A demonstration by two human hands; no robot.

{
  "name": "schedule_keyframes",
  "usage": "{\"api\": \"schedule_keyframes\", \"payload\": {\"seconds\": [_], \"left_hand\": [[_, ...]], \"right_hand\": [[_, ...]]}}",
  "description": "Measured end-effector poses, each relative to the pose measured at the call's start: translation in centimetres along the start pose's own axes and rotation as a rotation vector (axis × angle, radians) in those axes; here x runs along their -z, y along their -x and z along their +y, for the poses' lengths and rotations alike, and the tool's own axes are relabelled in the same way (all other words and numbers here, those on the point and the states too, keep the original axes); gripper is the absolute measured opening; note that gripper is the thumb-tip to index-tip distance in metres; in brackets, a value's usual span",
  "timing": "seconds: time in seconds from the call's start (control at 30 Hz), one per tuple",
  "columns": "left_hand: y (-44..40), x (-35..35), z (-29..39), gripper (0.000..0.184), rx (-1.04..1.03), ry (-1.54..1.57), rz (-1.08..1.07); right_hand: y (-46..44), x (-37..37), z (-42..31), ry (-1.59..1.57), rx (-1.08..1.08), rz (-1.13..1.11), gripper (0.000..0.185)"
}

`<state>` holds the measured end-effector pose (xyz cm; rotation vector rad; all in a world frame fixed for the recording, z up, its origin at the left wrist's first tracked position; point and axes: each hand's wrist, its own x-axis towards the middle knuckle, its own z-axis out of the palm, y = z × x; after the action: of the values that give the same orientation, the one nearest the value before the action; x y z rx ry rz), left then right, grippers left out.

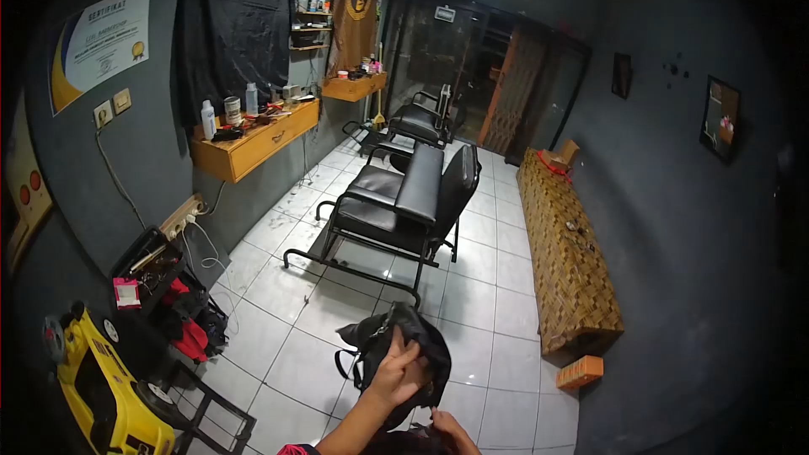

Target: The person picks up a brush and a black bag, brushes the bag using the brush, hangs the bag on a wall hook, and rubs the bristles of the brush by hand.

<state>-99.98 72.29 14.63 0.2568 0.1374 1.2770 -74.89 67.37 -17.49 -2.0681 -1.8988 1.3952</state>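
A black bag (431, 339) with a dark strap hangs or rests low in front of me, above the white tiled floor. My left hand (401, 377) is at the upper part of the bag, its fingers bent against the dark material. Lower and to the right, my right hand (448, 428) pinches the bag's edge, fingertips together. The inside of the bag is too dark to make out. Just beyond it stands a black padded barber chair (383, 202) on a tubular metal frame.
On the left are a yellow toy car (105, 383), a black tool cart (152, 270) and a wooden wall shelf (261, 145) bearing bottles. A long woven-pattern bench (569, 261) runs along the right wall, with an orange brick-like block (580, 372) by its near end. Another chair (417, 120) stands farther back.
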Motion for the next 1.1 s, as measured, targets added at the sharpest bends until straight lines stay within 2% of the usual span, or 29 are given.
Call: {"api": "schedule_keyframes", "payload": {"seconds": [0.03, 0.07, 0.1, 0.17, 0.2, 0.23, 0.27, 0.3, 0.37, 0.4, 0.43, 0.5, 0.53, 0.57, 0.63, 0.67, 0.7, 0.73, 0.77, 0.83, 0.87, 0.9, 0.93, 0.97, 1.0, 1.03, 1.1], "left_hand": [[-0.2, 0.5, -0.1, 0.047, -0.017, 0.003, -0.002], [-0.5, 1.6, -0.3, 0.03, -0.051, 0.137, 0.142], [-0.7, 3.1, -0.7, 0.018, -0.082, 0.275, 0.286], [-1.1, 6.3, -0.4, 0.014, -0.053, 0.409, 0.237], [-0.9, 6.8, -0.4, 0.013, -0.1, 0.393, 0.364], [-0.6, 7.1, -0.4, 0.013, -0.143, 0.375, 0.492], [-0.3, 6.8, -0.2, 0.014, -0.13, 0.427, 0.512], [-0.2, 6.7, -0.1, 0.014, -0.137, 0.426, 0.52], [-0.2, 6.3, -0.7, 0.014, -0.109, 0.45, 0.423], [-0.5, 5.3, -0.6, 0.014, -0.106, 0.474, 0.405], [-0.3, 6.1, -0.7, 0.014, -0.036, 0.478, 0.206], [-0.5, 4.1, -0.3, 0.014, -0.017, 0.59, 0.153], [-0.6, 2.9, 0.1, 0.014, -0.023, 0.594, 0.152], [-0.7, 1.6, 0.4, 0.013, -0.036, 0.63, 0.14], [-0.6, 1.3, 0.6, 0.013, -0.048, 0.66, 0.133], [-0.6, 1.8, 0.5, 0.013, -0.056, 0.655, 0.037], [-1.0, 2.1, 0.6, 0.012, -0.063, 0.645, -0.068], [-0.9, 2.4, 0.9, 0.012, -0.114, 0.619, 0.025], [-0.7, 1.4, 1.2, 0.009, -0.171, 0.531, -0.006], [-0.5, -1.4, 2.6, 0.007, -0.2, 0.456, 0.201], [-0.3, -1.2, 2.6, 0.007, -0.197, 0.45, 0.201], [-0.2, -0.9, 2.6, 0.007, -0.26, 0.328, 0.181], [0.0, -0.6, 2.4, 0.007, -0.321, 0.209, 0.156], [0.1, -0.5, 2.1, 0.007, -0.315, 0.211, 0.149], [0.5, -0.4, 1.7, 0.007, -0.377, 0.016, 0.241], [1.0, -0.5, 1.3, 0.008, -0.436, -0.178, 0.333], [1.3, -0.9, 0.9, 0.008, -0.429, -0.242, 0.37]], "right_hand": [[3.2, 3.6, -6.9, -0.194, 0.047, 0.089, 0.045], [5.4, 5.0, -10.0, -0.606, -0.036, 0.113, 0.04], [7.3, 6.2, -12.8, -0.595, -0.029, 0.103, 0.04], [10.2, 8.8, -17.3, -0.847, 0.164, 0.173, 0.032], [11.8, 9.8, -18.8, -0.831, 0.166, 0.158, 0.032], [13.3, 10.4, -20.1, -0.876, 0.301, 0.159, 0.035], [13.8, 10.8, -21.2, -0.928, 0.439, 0.161, 0.039], [13.8, 10.8, -22.1, -0.929, 0.437, 0.15, 0.039], [14.3, 10.2, -22.9, -0.753, 0.72, 0.341, 0.028], [13.0, 9.2, -22.2, -0.805, 0.71, 0.312, 0.03], [12.8, 8.7, -22.0, -0.52, 0.746, 0.439, 0.032], [10.8, 6.3, -19.7, -0.461, 0.522, 0.371, 0.031], [8.3, 4.2, -16.4, -0.237, 0.456, 0.413, 0.028], [5.5, 1.6, -12.0, -0.122, 0.444, 0.338, 0.027], [3.7, -1.8, -6.2, 0.144, 0.193, 0.305, 0.033], [2.2, -2.9, -2.4, 0.14, 0.189, 0.301, 0.033], [0.0, -3.3, 1.1, 0.2, 0.173, 0.055, 0.037], [-1.0, -3.8, 2.7, 0.252, 0.153, -0.191, 0.041], [0.0, -3.8, 2.4, 0.245, 0.145, -0.195, 0.041], [0.8, -3.6, 1.2, -0.002, -0.073, 0.035, 0.054], [0.6, -3.2, 0.4, -0.056, 0.02, 0.099, 0.048], [0.8, -3.0, -0.1, -0.061, 0.018, 0.103, 0.048], [0.9, -2.5, -0.5, -0.237, -0.036, 0.102, 0.046], [3.1, -0.2, -4.3, -0.411, -0.089, 0.102, 0.044], [7.3, 3.2, -10.6, -0.544, -0.1, 0.057, 0.037], [8.7, 4.5, -13.0, -0.542, -0.106, 0.062, 0.037], [10.7, 6.4, -16.3, -0.84, 0.197, 0.112, 0.033]]}}
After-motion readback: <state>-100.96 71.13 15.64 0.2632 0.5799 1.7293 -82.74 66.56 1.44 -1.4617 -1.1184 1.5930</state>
